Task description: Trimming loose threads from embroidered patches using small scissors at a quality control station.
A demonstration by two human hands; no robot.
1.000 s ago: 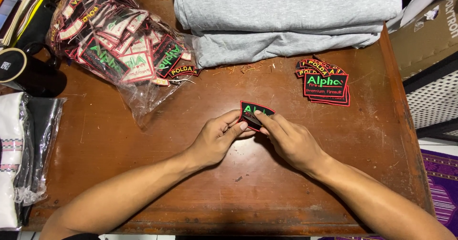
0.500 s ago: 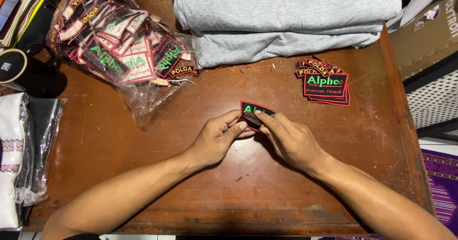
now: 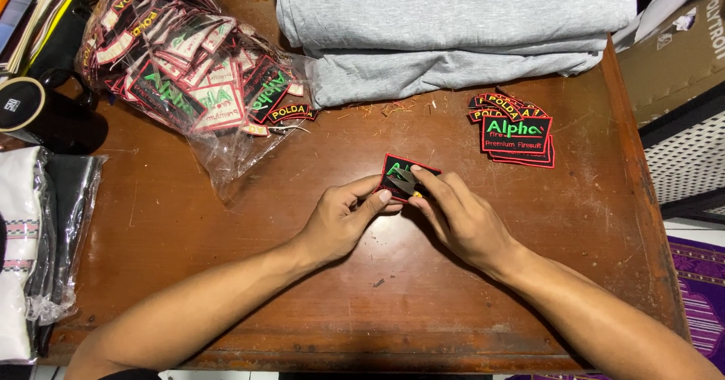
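Both hands meet at the middle of a brown wooden table point(image 3: 226, 274). Between them is a black embroidered patch point(image 3: 393, 170) with a red border and green lettering. My left hand point(image 3: 343, 225) pinches the patch's near left edge with thumb and forefinger. My right hand point(image 3: 461, 217) rests its fingers over the patch's right side and presses a small grey metal tool point(image 3: 405, 183) against its face. Most of the patch's right half is hidden under the fingers.
A small stack of similar patches point(image 3: 517, 134) lies to the right. A clear plastic bag full of patches point(image 3: 189, 70) sits at the back left. Folded grey fabric point(image 3: 453, 25) lies along the back, a black mug point(image 3: 41, 115) and wrapped cloth point(image 3: 30, 244) are at the left, and a cardboard box point(image 3: 680, 55) is on the right.
Both hands stay on the same patch in the same place. Only the fingers have shifted slightly.
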